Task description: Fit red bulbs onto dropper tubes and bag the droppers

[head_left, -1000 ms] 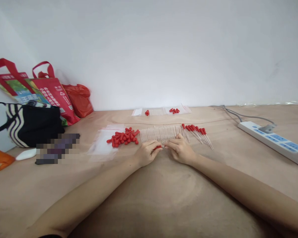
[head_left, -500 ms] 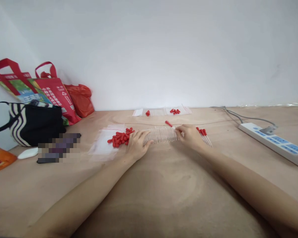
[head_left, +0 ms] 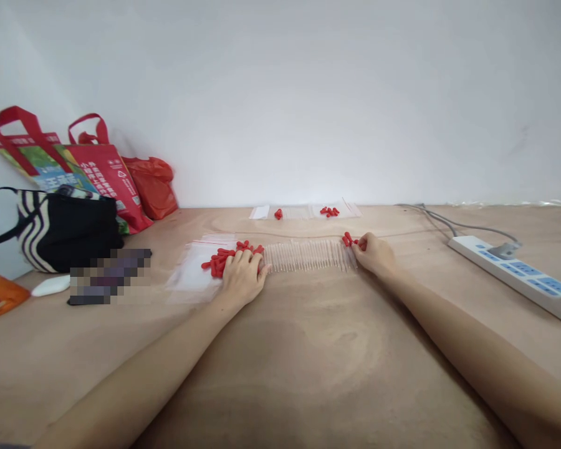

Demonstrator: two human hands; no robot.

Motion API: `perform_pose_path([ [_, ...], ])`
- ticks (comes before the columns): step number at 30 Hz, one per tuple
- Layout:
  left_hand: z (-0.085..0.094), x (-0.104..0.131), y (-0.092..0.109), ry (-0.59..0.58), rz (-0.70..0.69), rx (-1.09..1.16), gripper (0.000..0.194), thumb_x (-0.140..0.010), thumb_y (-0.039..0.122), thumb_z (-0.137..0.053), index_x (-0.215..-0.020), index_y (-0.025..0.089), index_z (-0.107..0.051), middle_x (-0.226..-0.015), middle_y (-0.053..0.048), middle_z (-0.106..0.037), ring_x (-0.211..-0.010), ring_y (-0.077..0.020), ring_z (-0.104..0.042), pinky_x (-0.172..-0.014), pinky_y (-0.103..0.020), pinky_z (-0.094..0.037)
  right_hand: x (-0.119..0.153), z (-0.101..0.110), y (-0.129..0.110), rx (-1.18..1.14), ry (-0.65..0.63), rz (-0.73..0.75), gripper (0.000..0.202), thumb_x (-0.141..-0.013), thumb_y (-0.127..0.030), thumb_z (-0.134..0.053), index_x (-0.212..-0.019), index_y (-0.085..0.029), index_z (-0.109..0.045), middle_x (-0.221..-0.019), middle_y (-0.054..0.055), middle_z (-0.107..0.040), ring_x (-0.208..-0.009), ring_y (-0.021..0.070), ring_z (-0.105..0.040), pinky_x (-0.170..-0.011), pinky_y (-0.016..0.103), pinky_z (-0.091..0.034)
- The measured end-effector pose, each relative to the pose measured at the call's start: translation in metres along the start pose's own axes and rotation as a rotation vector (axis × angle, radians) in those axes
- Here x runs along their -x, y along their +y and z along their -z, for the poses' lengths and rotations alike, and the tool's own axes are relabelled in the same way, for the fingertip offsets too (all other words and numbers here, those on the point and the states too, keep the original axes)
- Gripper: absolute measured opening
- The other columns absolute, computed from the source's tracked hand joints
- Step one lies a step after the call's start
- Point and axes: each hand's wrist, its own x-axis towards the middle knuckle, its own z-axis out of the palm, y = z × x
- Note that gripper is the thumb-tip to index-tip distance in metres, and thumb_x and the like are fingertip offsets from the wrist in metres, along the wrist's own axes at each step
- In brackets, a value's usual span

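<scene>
Fingers of my left hand [head_left: 243, 277] bend over the red bulbs [head_left: 219, 262], those of my right hand [head_left: 376, 254] curl at red-topped tubes [head_left: 348, 238]; I cannot tell either's grasp.

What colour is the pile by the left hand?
The pile is red, clearest in the head view.

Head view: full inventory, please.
Red bulbs: many, red, left centre
Slim tubes: many, clear, centre
Red tops: few, red, beside tubes
Packets: count unclear, clear, back
Flat bags: several, clear, left
Totes: count unclear, multicoloured, left
Plastic bag: one, red, left
Striped bag: one, black, left
Blurred object: one, dark, left
Smooth object: one, white, left
Partial object: one, orange, left
Power strip: one, white, right
Plug: one, grey, right
Table: one, brown, beneath
Wall: one, white, behind
Left hand: one, at bulbs
Right hand: one, at tops
</scene>
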Motion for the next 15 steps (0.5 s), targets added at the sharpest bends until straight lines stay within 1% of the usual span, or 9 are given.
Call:
perform_pose_path([
  [4,0.001,0.0,-0.002,-0.005,-0.002,-0.028,0.026,-0.081,0.04,-0.044,-0.081,0.017,-0.057,-0.081,-0.009,-0.056,-0.082,-0.0259,-0.049,-0.068,-0.037,-0.032,0.001,0.007,-0.004,0.05,-0.048,0.053,0.019,-0.073,-0.034,-0.048,-0.073,-0.019,-0.058,-0.079,0.006,-0.063,-0.074,0.0202,-0.057,-0.057,0.027,-0.031],
  [7,0.002,0.0,-0.002,-0.022,0.001,-0.034,0.025,-0.08,0.039,-0.045,-0.08,0.017,-0.057,-0.081,-0.009,-0.057,-0.082,-0.0257,-0.049,-0.068,-0.037,-0.033,0.004,0.009,-0.008,0.068,-0.094,0.07,0.022,-0.073,-0.038,-0.047,-0.072,-0.02,-0.06,-0.075,0.005,-0.065,-0.074,0.0212,-0.058,-0.059,0.028,-0.032],
  [10,0.002,-0.001,-0.001,-0.033,0.005,-0.035,0.026,-0.08,0.04,-0.044,-0.079,0.017,-0.057,-0.081,-0.009,-0.057,-0.081,-0.0253,-0.05,-0.069,-0.037,-0.033,0.006,0.008,-0.012,0.089,-0.114,0.085,0.024,-0.074,-0.038,-0.045,-0.071,-0.02,-0.062,-0.072,0.006,-0.065,-0.074,0.0218,-0.059,-0.062,0.029,-0.034],
  [15,0.001,-0.001,-0.001,-0.028,0.008,-0.023,0.026,-0.08,0.04,-0.044,-0.077,0.017,-0.057,-0.08,-0.009,-0.056,-0.082,-0.0256,-0.049,-0.069,-0.037,-0.032,0.008,0.007,-0.018,0.169,-0.141,0.052,0.041,-0.078,-0.046,-0.037,-0.066,-0.017,-0.063,-0.071,0.012,-0.064,-0.07,0.0243,-0.06,-0.066,0.035,-0.037],
])
